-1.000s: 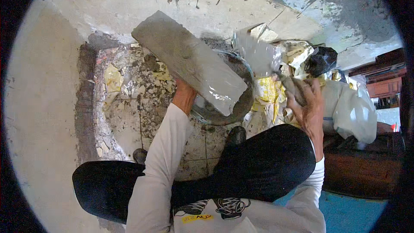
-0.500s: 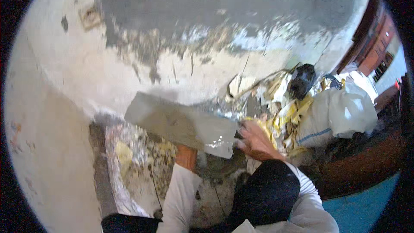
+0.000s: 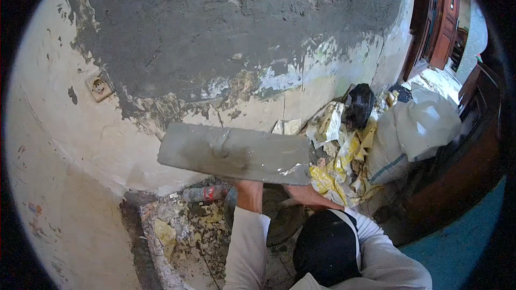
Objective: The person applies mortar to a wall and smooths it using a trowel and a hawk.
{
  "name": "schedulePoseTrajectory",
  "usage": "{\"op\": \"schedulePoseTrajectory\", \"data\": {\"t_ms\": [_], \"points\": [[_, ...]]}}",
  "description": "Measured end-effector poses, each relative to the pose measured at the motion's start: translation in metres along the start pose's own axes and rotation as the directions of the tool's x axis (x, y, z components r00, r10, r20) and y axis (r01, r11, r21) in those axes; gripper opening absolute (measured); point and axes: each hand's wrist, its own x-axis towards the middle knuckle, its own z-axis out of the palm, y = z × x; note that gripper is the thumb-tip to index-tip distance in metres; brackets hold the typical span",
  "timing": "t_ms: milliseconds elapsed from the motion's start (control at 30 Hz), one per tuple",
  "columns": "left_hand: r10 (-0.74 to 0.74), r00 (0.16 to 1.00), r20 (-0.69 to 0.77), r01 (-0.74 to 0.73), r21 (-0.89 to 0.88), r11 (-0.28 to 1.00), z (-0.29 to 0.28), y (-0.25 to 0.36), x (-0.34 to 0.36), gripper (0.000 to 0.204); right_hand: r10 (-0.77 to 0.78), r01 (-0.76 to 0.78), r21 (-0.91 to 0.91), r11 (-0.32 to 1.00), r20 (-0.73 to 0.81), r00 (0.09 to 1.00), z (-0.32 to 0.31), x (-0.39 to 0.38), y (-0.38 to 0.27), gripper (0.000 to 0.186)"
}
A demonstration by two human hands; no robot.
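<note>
A long, flat plastering float (image 3: 231, 150), coated in smooth wet grey cement, is held up in front of me, nearly level. My left hand (image 3: 249, 192) comes up under its lower edge and supports it from behind; the fingers are hidden. Behind the float's lower right part is my right hand (image 3: 307, 194), its fingers also out of sight, so I cannot see whether it grips anything. Beyond the float stands a wall with a broad patch of grey cement plaster (image 3: 231, 37) above bare, flaking paint.
A plastic bottle (image 3: 205, 193) and a dark round basin (image 3: 285, 217) lie below the float, among floor debris (image 3: 199, 231). To the right are crumpled yellow-white wrappers (image 3: 344, 161), a black plastic bag (image 3: 359, 106) and a stuffed white sack (image 3: 389, 137). A wall socket (image 3: 100, 87) sits at left.
The float has levelled out and shifted slightly right. My right hand has gone from beside the float's right end to behind its lower edge. The view takes in more of the plastered wall.
</note>
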Motion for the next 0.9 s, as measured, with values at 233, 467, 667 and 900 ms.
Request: {"op": "schedulePoseTrajectory", "data": {"t_ms": [233,467,667,900], "points": [[0.136,0.989,-0.051,-0.128,0.124,0.984,0.107,0.02,-0.005,0.05,0.149,-0.137,0.074,0.988,-0.19,0.97,-0.032,0.026,-0.007,0.028],[0.129,0.991,0.032,-0.129,0.446,0.886,0.137,0.069,-0.016,0.042,0.045,-0.077,-0.279,0.957,-0.117,0.992,-0.071,0.043,0.023,0.034],[0.088,0.982,0.166,-0.188,0.875,0.446,0.102,0.101,-0.008,0.047,0.189,-0.17,0.124,0.978,-0.16,0.969,-0.085,0.065,0.008,0.034],[-0.063,0.997,0.055,-0.026,0.919,0.394,0.12,0.123,0.063,0.048,0.091,-0.095,-0.083,0.992,-0.047,0.995,-0.118,0.129,0.033,0.036]]}}
